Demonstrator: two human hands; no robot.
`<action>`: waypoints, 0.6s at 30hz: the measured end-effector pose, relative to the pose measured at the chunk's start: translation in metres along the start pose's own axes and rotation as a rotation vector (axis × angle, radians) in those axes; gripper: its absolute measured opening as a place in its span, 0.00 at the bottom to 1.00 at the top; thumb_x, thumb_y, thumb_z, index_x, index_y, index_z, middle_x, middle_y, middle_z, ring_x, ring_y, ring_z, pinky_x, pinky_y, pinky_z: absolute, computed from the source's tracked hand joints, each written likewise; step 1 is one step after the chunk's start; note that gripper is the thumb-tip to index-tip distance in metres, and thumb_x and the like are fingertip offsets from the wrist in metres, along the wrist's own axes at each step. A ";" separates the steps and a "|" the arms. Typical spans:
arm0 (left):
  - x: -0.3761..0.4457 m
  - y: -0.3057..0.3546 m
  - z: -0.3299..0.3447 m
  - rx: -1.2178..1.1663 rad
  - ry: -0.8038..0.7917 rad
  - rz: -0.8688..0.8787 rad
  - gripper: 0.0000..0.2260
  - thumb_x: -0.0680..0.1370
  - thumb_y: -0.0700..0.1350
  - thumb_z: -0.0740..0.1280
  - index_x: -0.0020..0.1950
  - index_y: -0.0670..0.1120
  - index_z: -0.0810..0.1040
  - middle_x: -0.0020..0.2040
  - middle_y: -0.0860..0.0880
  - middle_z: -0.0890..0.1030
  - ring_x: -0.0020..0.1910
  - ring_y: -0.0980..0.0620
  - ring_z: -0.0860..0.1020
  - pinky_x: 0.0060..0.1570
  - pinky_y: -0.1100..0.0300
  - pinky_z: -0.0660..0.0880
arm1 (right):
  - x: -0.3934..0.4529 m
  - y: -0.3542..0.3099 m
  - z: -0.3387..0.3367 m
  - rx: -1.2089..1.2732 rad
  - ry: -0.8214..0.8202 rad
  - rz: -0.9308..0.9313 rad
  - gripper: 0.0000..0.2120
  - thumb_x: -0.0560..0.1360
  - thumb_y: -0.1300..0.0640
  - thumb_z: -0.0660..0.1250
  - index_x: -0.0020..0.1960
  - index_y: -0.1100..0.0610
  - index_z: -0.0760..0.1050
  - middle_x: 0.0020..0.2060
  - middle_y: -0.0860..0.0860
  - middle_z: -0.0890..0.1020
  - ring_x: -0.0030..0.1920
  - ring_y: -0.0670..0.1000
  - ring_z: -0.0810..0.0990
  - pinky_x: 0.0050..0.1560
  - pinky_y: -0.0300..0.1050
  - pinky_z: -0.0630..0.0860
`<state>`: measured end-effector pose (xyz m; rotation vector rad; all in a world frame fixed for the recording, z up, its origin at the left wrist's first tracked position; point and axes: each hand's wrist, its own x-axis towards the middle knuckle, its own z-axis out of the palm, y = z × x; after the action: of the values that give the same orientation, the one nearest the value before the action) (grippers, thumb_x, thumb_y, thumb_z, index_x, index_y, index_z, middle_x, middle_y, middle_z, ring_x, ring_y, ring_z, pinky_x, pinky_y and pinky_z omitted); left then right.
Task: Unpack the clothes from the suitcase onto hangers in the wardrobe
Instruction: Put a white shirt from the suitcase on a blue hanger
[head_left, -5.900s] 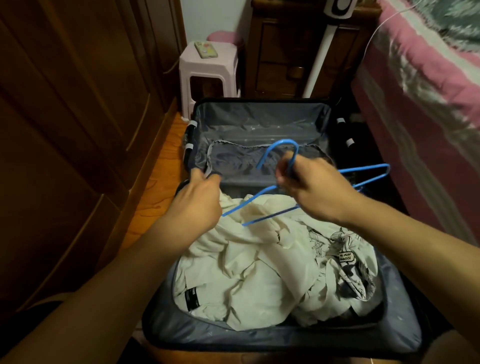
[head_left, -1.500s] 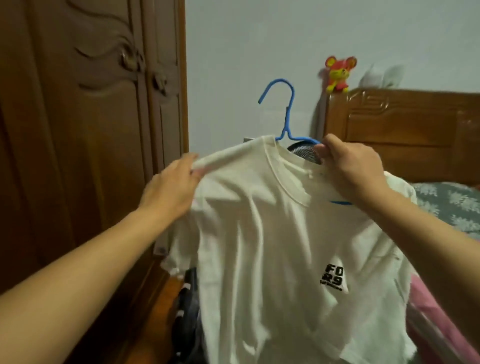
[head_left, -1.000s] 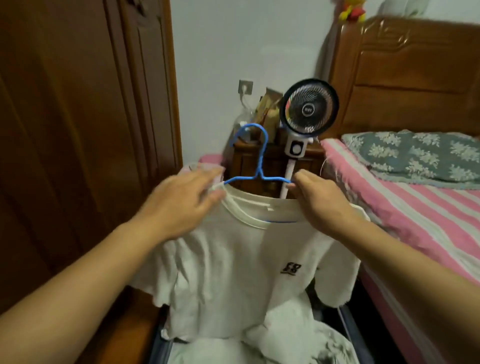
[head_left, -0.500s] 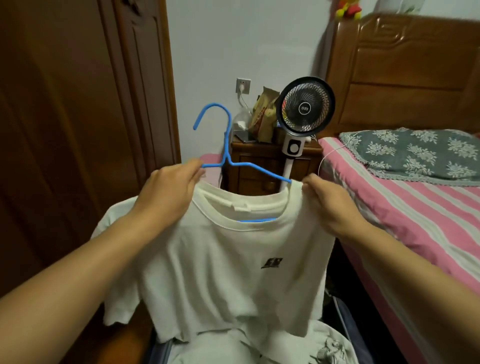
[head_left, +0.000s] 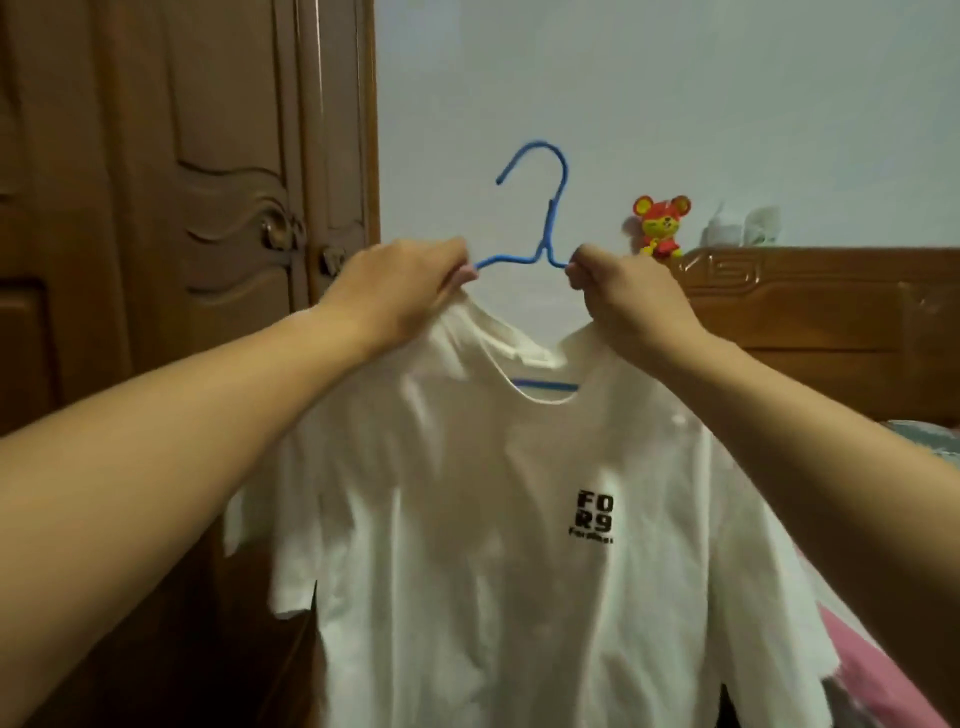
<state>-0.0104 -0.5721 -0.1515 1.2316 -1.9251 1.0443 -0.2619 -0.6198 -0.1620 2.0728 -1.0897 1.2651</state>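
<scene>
Wardrobe (head_left: 182, 260) doors closed, left of the hanger (head_left: 540, 228). Left hand (head_left: 400, 291) pinches the hanger's left shoulder and the white T-shirt (head_left: 493, 519) collar there. Hook upright, above and between both hands; crossbar visible through the neck opening. Right hand (head_left: 628, 296) clamps the hanger's right shoulder with shirt fabric. Shirt hangs below the hanger, logo facing the camera. Headboard (head_left: 831, 312) with red toy (head_left: 660, 226) right of the hanger.

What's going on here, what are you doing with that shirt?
A person is holding up a white T-shirt on a blue hanger. The left hand and the right hand each grip a shoulder of the shirt where it sits on the hanger. It isn't hung yet: the wooden wardrobe to the left has its doors closed.
</scene>
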 end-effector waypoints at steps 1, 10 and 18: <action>-0.012 -0.008 0.002 0.021 -0.027 -0.008 0.14 0.84 0.56 0.57 0.52 0.48 0.74 0.48 0.42 0.82 0.45 0.35 0.79 0.37 0.50 0.70 | -0.007 0.008 0.004 -0.018 0.016 0.010 0.08 0.83 0.54 0.59 0.53 0.54 0.76 0.41 0.51 0.80 0.42 0.61 0.77 0.37 0.48 0.65; -0.037 -0.021 -0.003 -0.250 -0.038 -0.269 0.16 0.85 0.60 0.52 0.61 0.53 0.74 0.57 0.46 0.81 0.54 0.41 0.79 0.49 0.47 0.74 | -0.014 0.009 0.004 -0.131 0.049 -0.021 0.09 0.80 0.51 0.61 0.52 0.56 0.76 0.43 0.60 0.83 0.43 0.66 0.80 0.35 0.50 0.66; -0.204 -0.014 0.075 -0.897 -0.616 -0.810 0.09 0.80 0.41 0.69 0.60 0.48 0.78 0.44 0.49 0.84 0.44 0.52 0.82 0.50 0.50 0.79 | -0.080 0.047 0.037 -0.131 -0.013 0.061 0.13 0.83 0.49 0.58 0.47 0.56 0.71 0.40 0.62 0.81 0.39 0.68 0.77 0.34 0.51 0.64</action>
<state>0.0722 -0.5521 -0.3518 1.5876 -1.6501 -0.6227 -0.3026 -0.6427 -0.2502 1.9666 -1.2170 1.1769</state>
